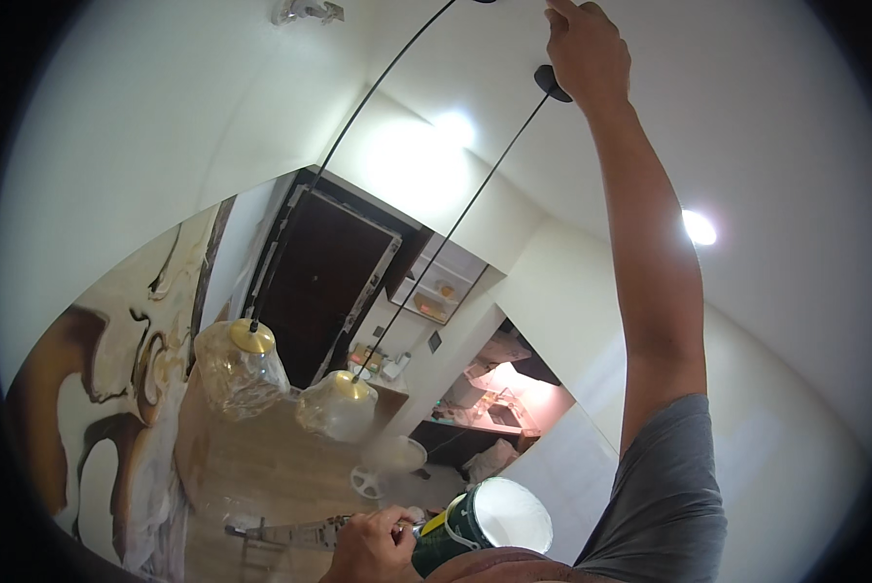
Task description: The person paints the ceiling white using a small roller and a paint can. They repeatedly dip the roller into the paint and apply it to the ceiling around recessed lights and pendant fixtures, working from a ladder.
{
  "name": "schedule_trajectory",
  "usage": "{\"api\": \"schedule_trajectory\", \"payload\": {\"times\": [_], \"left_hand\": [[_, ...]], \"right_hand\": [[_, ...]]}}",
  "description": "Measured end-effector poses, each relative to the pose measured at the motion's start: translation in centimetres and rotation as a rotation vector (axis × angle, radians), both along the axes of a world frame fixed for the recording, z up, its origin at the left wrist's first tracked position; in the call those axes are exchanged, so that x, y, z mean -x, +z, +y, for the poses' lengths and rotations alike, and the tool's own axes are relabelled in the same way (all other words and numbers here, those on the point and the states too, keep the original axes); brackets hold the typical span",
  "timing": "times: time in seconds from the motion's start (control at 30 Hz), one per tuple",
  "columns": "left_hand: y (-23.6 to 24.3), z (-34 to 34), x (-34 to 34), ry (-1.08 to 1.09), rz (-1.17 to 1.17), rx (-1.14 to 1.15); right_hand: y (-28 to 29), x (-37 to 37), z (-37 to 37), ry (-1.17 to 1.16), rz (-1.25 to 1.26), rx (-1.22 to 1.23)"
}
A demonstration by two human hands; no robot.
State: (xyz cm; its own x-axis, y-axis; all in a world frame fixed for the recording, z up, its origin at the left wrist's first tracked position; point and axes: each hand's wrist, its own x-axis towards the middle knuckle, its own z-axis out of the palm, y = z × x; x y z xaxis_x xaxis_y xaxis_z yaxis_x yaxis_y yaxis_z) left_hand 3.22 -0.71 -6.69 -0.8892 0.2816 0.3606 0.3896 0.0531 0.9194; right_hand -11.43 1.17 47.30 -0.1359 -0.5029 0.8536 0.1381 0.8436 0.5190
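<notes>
My right hand [588, 53] is raised to the ceiling beside a black round ceiling mount [551, 85]. Its fingers are curled at the top edge around something I cannot make out. Two black cords run down to glass pendant lamps [237, 379] [334, 410] with brass tops, wrapped in clear plastic. Low in the picture, my left hand [378, 542] is closed against the side of a dark green paint bucket [446, 544] with white contents or lid on top; what its fingers grip is hidden.
A ladder [290, 534] stands below. A marbled wall panel [86, 408] is at left, a dark door [310, 282] and shelves [441, 282] at the back. A lit counter niche [494, 398] is at right, a white stool [397, 457] on the wooden floor [212, 486].
</notes>
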Motion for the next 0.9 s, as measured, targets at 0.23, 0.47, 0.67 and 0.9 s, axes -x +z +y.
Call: {"api": "schedule_trajectory", "payload": {"times": [0.23, 0.47, 0.67, 0.9], "left_hand": [[0.8, -0.2, -0.4, -0.023, -0.043, 0.055], [0.8, -0.2, -0.3, -0.008, -0.052, 0.044], [0.8, 0.1, -0.3, 0.001, -0.008, 0.041], [0.1, 0.3, -0.2, -0.016, -0.024, -0.005]], "right_hand": [[1.6, 1.8, -1.4, 0.037, 0.082, -0.131], [1.0, -0.8, 1.7, -0.028, -0.017, 0.016], [1.4, -1.2, 12.5, -0.018, 0.159, -0.050], [-0.9, -2.6, 17.5, 0.079, 0.117, 0.033]]}}
